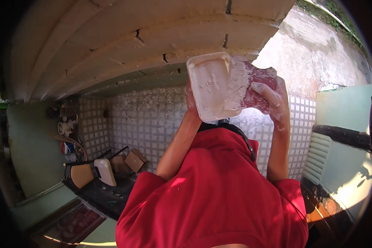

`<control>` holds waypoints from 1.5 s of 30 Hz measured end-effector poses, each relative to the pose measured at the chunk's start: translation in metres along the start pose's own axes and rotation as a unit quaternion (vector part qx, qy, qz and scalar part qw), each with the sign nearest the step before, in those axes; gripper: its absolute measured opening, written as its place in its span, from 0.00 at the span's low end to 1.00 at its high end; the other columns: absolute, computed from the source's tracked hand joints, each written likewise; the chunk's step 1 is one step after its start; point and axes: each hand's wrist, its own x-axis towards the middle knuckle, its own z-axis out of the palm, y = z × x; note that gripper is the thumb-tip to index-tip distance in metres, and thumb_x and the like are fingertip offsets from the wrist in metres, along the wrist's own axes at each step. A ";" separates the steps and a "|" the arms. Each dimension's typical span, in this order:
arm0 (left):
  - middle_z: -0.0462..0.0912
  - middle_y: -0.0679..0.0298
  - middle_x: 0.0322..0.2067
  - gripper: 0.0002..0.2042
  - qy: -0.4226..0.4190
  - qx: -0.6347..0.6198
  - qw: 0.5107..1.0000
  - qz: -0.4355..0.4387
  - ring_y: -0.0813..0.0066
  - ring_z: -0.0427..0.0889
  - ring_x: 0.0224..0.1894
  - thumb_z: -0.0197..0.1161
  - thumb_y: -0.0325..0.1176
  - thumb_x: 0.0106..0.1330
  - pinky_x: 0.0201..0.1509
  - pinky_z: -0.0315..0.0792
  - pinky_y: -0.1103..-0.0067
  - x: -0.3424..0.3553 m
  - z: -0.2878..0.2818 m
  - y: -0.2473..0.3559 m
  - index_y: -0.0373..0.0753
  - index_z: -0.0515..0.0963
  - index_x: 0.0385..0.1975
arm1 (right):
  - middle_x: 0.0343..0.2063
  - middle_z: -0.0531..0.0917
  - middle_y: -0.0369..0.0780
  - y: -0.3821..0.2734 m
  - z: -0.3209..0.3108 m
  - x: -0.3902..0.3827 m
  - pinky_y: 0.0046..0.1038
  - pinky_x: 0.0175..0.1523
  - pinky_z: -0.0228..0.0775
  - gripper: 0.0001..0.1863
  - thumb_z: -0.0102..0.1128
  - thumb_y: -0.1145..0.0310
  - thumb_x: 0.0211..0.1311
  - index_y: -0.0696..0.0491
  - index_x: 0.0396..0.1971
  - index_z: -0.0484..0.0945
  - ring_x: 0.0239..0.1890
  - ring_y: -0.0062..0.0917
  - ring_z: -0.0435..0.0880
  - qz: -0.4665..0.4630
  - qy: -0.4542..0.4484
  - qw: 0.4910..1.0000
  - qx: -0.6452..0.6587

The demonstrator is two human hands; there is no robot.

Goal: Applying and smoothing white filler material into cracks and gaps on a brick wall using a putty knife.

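A pale rectangular plastic tub (194,89) is held up in front of me, tilted so its inside shows. White plaster-like paste (213,80) coats its bottom and sides. My left hand (191,99) grips the tub along its left side, with most of the fingers hidden behind it. In my right hand (277,99) is a flat red spreader (258,76) with an uneven outer edge, its left part thickly covered in paste. The spreader lies against the tub's right side, and the right thumb presses on its face. White smears cover the right fingers and wrist.
Close ahead is a pale panelled surface (186,35) with cracked joints. Splattered checkered tiles (149,107) cover the floor. Left stand a dark table (105,192), a cardboard box (135,160) and chair-like pieces (105,172). A green wall (345,107) is at the right.
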 end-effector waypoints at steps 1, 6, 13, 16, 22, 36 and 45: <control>0.70 0.59 0.64 0.34 -0.001 0.000 1.000 -0.010 0.56 0.73 0.63 0.46 0.61 0.70 0.68 0.68 0.57 0.002 0.033 -0.006 0.45 0.62 0.69 | 0.34 0.85 0.40 0.002 -0.008 0.006 0.24 0.40 0.75 0.18 0.66 0.70 0.55 0.64 0.43 0.79 0.32 0.20 0.82 -0.003 -0.031 0.998 -0.049; 0.73 0.57 0.60 0.35 -0.167 -0.229 0.956 -0.076 0.58 0.75 0.60 0.45 0.64 0.70 0.64 0.72 0.58 0.002 0.090 -0.020 0.43 0.65 0.66 | 0.29 0.85 0.46 0.005 -0.031 0.027 0.31 0.40 0.75 0.21 0.65 0.60 0.54 0.63 0.40 0.80 0.30 0.28 0.83 -0.098 -0.126 0.957 -0.243; 0.74 0.57 0.60 0.36 -0.209 -0.301 0.922 -0.127 0.58 0.75 0.60 0.44 0.66 0.69 0.65 0.71 0.58 0.021 0.100 -0.023 0.42 0.65 0.66 | 0.22 0.82 0.41 -0.022 -0.041 0.027 0.28 0.28 0.71 0.20 0.65 0.61 0.56 0.64 0.39 0.80 0.20 0.22 0.77 -0.050 -0.145 0.946 -0.287; 0.74 0.57 0.60 0.38 -0.243 -0.353 0.893 -0.138 0.58 0.76 0.60 0.44 0.67 0.69 0.65 0.71 0.59 0.027 0.097 -0.023 0.42 0.65 0.66 | 0.21 0.82 0.41 -0.007 -0.048 0.035 0.27 0.24 0.69 0.19 0.66 0.61 0.56 0.64 0.38 0.81 0.17 0.21 0.75 -0.043 -0.160 0.947 -0.277; 0.75 0.56 0.59 0.39 -0.176 -0.302 0.921 -0.169 0.58 0.76 0.59 0.44 0.69 0.68 0.64 0.72 0.59 0.033 0.103 -0.019 0.41 0.66 0.66 | 0.24 0.84 0.42 -0.011 -0.035 0.030 0.27 0.28 0.71 0.17 0.65 0.65 0.58 0.64 0.39 0.81 0.21 0.21 0.77 0.023 -0.130 0.954 -0.269; 0.75 0.55 0.58 0.41 -0.030 -0.072 0.996 -0.045 0.57 0.78 0.57 0.45 0.71 0.66 0.61 0.75 0.60 0.036 0.119 -0.014 0.41 0.64 0.66 | 0.31 0.85 0.38 0.042 -0.020 0.038 0.21 0.35 0.73 0.13 0.67 0.71 0.59 0.61 0.40 0.79 0.29 0.16 0.80 0.047 -0.068 0.988 -0.132; 0.72 0.56 0.61 0.38 -0.077 -0.135 0.986 -0.062 0.56 0.77 0.59 0.46 0.68 0.68 0.64 0.73 0.60 0.041 0.116 -0.004 0.42 0.62 0.68 | 0.32 0.86 0.40 0.033 -0.010 0.046 0.24 0.38 0.75 0.15 0.65 0.71 0.59 0.65 0.43 0.81 0.31 0.19 0.82 -0.021 0.021 1.000 -0.010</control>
